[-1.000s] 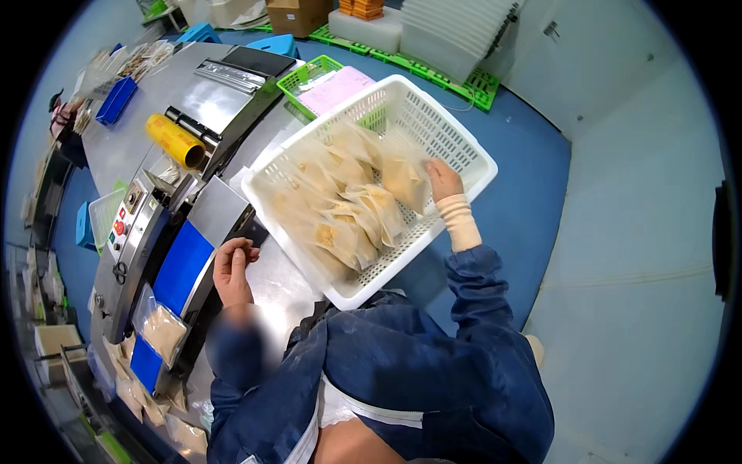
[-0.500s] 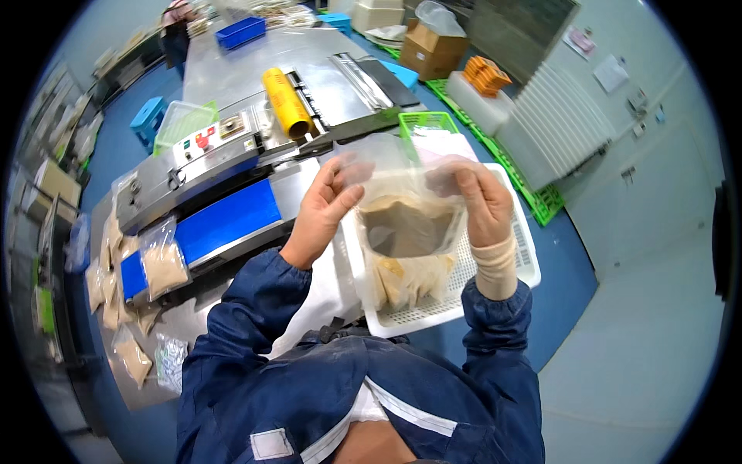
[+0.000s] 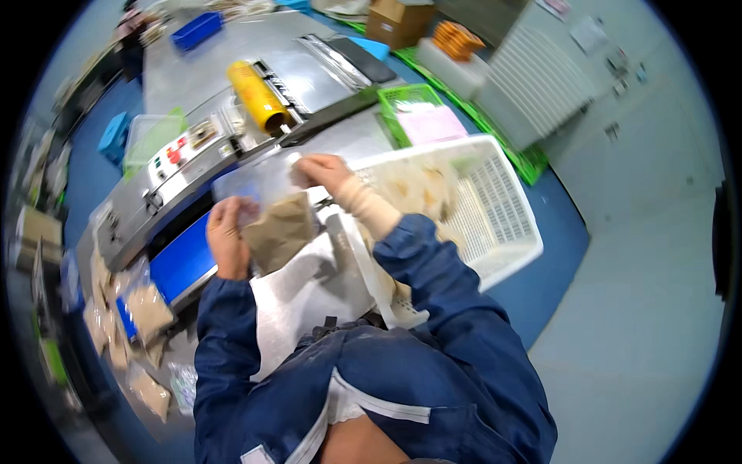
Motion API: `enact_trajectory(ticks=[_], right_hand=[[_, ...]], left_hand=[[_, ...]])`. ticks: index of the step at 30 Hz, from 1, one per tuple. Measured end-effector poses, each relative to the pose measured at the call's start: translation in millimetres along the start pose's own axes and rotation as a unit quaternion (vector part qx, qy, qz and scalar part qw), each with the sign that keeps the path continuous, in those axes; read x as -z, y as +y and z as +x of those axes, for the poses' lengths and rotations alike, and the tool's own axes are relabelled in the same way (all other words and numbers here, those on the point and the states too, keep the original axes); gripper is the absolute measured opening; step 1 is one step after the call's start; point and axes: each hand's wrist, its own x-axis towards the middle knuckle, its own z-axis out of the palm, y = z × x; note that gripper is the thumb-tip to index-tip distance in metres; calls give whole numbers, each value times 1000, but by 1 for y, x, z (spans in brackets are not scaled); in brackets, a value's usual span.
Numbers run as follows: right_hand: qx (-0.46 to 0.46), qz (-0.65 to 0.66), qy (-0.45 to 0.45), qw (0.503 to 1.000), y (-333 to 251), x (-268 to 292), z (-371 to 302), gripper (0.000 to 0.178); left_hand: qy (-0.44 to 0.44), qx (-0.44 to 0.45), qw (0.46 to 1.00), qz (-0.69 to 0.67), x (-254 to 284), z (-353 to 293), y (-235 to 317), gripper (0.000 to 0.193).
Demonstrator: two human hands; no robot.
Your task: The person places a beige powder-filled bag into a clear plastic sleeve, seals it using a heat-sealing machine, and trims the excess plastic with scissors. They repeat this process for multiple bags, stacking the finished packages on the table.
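Between my hands is a clear plastic bag [image 3: 281, 230] with light brown contents in its lower part, its empty top spread upward. My left hand [image 3: 229, 238] pinches its left edge, while my right hand [image 3: 325, 172] grips the upper right edge. The bag hangs in front of a sealing machine [image 3: 166, 189] with a blue conveyor belt [image 3: 184, 261]. To the right, under my right forearm, stands a white perforated basket [image 3: 506, 209] with more filled bags [image 3: 417, 189] in it, partly hidden by my arm.
Several filled bags [image 3: 147, 309] lie at the belt's left end. A yellow roll [image 3: 259, 97] rests behind the machine. Beyond the basket is a green crate [image 3: 398, 116] with a pink sheet [image 3: 433, 126]. Another person [image 3: 131, 39] stands at the far left.
Both hands have carried the bag leftward from above the white basket to the front of the sealing machine. My view has shifted a little as well.
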Motion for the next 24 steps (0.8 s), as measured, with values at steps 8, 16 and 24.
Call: enact_trajectory(ticks=[8,16,24], right_hand=[[-70,0,79,994,33,5,47,25],[-139,-138,144,970,52,27,90,27],[-178,-183,143,956,72,32,118,33]], left_hand=[[6,71,997,-1,44,51,-47,19],[11,213,970,-116,50,114,-115,22],[71,256,952,-149,49,132,-130,22]])
